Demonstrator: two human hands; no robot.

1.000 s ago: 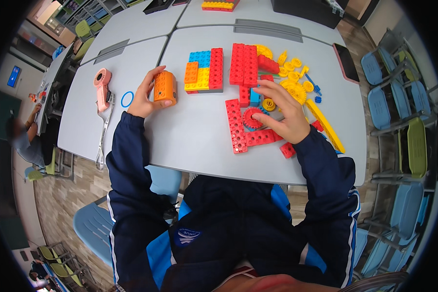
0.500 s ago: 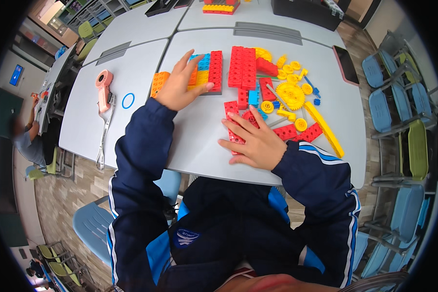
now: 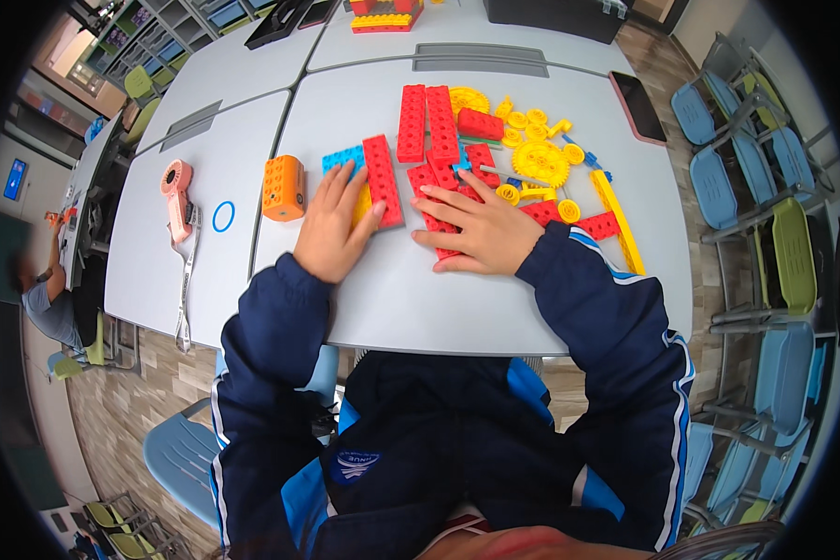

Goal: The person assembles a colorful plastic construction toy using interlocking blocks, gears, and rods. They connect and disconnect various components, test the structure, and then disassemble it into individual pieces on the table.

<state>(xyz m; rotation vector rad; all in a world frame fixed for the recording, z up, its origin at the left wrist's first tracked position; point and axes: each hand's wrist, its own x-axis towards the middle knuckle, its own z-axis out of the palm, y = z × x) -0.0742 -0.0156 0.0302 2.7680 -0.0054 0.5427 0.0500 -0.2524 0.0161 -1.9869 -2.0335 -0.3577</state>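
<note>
My left hand [image 3: 331, 229] lies over a group of building bricks, its fingers stretched out and the thumb apart. Under and beside its fingers are a blue brick [image 3: 343, 157], a yellow brick mostly hidden, and a long red brick [image 3: 381, 179] set at a slant. An orange block [image 3: 283, 189] with studs stands to the left of this hand. My right hand [image 3: 485, 229] is spread flat over red perforated bricks [image 3: 436, 213], partly covering them. Beyond it, two long red bricks [image 3: 427, 123] lie side by side.
Yellow gears [image 3: 540, 163], small wheels and a long yellow beam [image 3: 618, 222] crowd the right side. A phone [image 3: 637, 107] lies near the right edge. Left of the bricks are a blue ring [image 3: 224, 217] and a pink handheld fan [image 3: 177, 198] with a strap. A black box [image 3: 555, 19] stands at the back.
My left hand has drawn nearer and off the orange block, which now shows fully. The long red brick beside it has turned to a slant. My right hand stays on the red bricks; the view has shifted.
</note>
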